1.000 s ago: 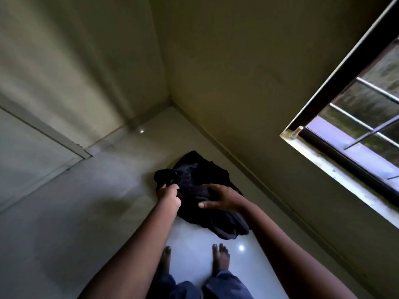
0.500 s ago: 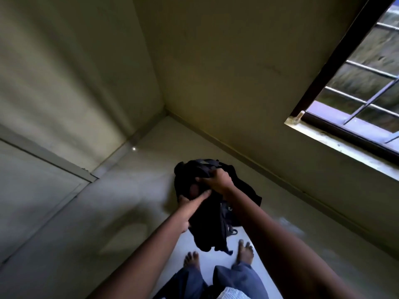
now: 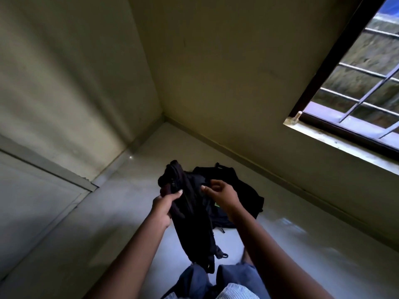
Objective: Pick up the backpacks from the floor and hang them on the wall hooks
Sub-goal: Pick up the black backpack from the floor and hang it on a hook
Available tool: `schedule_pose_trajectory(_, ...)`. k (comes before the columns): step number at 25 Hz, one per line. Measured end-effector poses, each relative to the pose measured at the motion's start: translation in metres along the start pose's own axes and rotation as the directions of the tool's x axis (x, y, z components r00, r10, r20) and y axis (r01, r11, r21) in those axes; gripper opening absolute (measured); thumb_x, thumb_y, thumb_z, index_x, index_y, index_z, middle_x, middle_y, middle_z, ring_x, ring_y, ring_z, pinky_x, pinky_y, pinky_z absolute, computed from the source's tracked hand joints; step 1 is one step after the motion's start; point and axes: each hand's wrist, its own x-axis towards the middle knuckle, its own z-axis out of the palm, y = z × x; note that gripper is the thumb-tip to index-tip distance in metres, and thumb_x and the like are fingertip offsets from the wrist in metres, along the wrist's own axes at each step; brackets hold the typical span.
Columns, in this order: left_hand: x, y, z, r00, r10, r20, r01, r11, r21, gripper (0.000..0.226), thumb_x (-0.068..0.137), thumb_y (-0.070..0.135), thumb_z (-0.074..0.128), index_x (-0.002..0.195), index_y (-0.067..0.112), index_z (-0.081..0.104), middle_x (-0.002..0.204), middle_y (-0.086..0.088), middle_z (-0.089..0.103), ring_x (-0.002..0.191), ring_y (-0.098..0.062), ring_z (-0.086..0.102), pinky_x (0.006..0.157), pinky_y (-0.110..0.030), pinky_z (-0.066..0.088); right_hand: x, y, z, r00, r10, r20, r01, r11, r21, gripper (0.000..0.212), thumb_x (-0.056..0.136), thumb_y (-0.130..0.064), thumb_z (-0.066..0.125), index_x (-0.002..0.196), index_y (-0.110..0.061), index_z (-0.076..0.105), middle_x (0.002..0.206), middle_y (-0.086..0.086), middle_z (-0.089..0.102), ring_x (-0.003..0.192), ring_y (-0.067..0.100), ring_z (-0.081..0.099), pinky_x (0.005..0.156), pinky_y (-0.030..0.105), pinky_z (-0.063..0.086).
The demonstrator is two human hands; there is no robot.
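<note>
Lifted since a second ago, black backpack [image 3: 194, 223] dangling before second backpack [image 3: 248, 193]; strap [image 3: 172, 180] gripped in left hand [image 3: 165, 205], right hand [image 3: 222, 196] curled at fabric, hold unclear. Likely soft, light; grab high, by strap.

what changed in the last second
One backpack has come up off the floor and now hangs from the left hand, which grips its top. The right hand, which gripped it half a second ago, now curls at its top; whether it pinches is unclear. A second backpack stays on the floor.
</note>
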Motion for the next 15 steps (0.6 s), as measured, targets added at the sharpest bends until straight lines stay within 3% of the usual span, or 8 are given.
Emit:
schedule_pose_trajectory(2,0.0,0.005,-0.006,0.997,-0.016,0.08,0.019,0.999,-0.049,0.023,0.077,0.003,0.068,0.099,0.007,0.064,0.104,-0.016,0.067,0.089,-0.029,0.065,0.083,-0.038,0.051,-0.009,0.004,0.015,0.99,0.103,0.092,-0.121,0.967,0.225,0.047,0.081,-0.035,0.069,0.119,-0.009,0.058,0.095,0.002,0.067,0.076,0.008,0.065,0.067,0.017,0.052)
schedule_pose_trajectory(4,0.001,0.005,-0.011,0.996,-0.022,0.09,0.028,0.998,-0.061,0.03,0.076,0.004,0.069,0.105,0.003,0.064,0.108,-0.018,0.067,0.092,-0.03,0.065,0.079,-0.037,0.051,-0.004,0.0,0.03,0.976,0.174,0.134,-0.217,0.865,0.454,0.036,0.081,-0.022,0.071,0.112,-0.008,0.061,0.096,0.009,0.069,0.074,0.011,0.067,0.073,0.024,0.057)
schedule_pose_trajectory(6,0.001,0.004,-0.012,0.998,-0.003,0.058,0.006,0.999,-0.051,0.04,0.075,0.003,0.071,0.113,0.0,0.061,0.111,-0.019,0.066,0.093,-0.032,0.065,0.079,-0.038,0.051,0.007,-0.003,0.039,0.97,0.227,0.092,-0.239,0.799,0.551,0.033,0.08,-0.009,0.07,0.113,-0.005,0.063,0.101,0.016,0.067,0.077,0.019,0.066,0.081,0.035,0.057)
schedule_pose_trajectory(9,-0.003,0.007,-0.008,0.997,-0.005,0.078,0.002,0.999,0.035,0.048,0.078,0.002,0.068,0.123,-0.001,0.052,0.119,-0.019,0.063,0.1,-0.032,0.063,0.077,-0.036,0.051,0.022,-0.005,0.045,0.981,0.192,0.003,-0.171,0.867,0.469,0.027,0.079,-0.005,0.069,0.106,-0.005,0.068,0.106,0.018,0.07,0.09,0.026,0.067,0.091,0.04,0.054)
schedule_pose_trajectory(11,-0.011,0.018,-0.007,0.994,-0.035,0.101,0.008,0.967,0.254,0.045,0.085,0.009,0.062,0.126,-0.002,0.049,0.119,-0.017,0.061,0.109,-0.032,0.059,0.084,-0.036,0.051,0.027,-0.008,0.048,0.992,0.119,-0.049,-0.092,0.921,0.38,0.024,0.078,-0.007,0.071,0.102,-0.008,0.071,0.105,0.015,0.071,0.089,0.02,0.066,0.086,0.031,0.055)
schedule_pose_trajectory(13,-0.015,0.029,-0.01,0.996,-0.003,0.086,-0.045,0.837,0.546,0.039,0.09,0.017,0.056,0.123,-0.004,0.052,0.118,-0.02,0.06,0.109,-0.033,0.061,0.092,-0.037,0.05,0.028,-0.015,0.051,0.996,0.044,-0.084,-0.024,0.974,0.226,0.022,0.078,-0.01,0.073,0.1,-0.01,0.072,0.102,0.009,0.072,0.086,0.012,0.063,0.077,0.02,0.051)
schedule_pose_trajectory(15,-0.02,0.037,-0.015,0.983,0.167,0.079,-0.173,0.673,0.719,0.028,0.089,0.021,0.057,0.107,0.0,0.063,0.103,-0.017,0.068,0.091,-0.027,0.068,0.088,-0.035,0.055,0.027,-0.016,0.058,0.998,-0.024,-0.052,0.028,0.995,0.095,0.02,0.077,-0.012,0.073,0.097,-0.01,0.073,0.102,0.008,0.074,0.083,0.005,0.062,0.073,0.013,0.047)
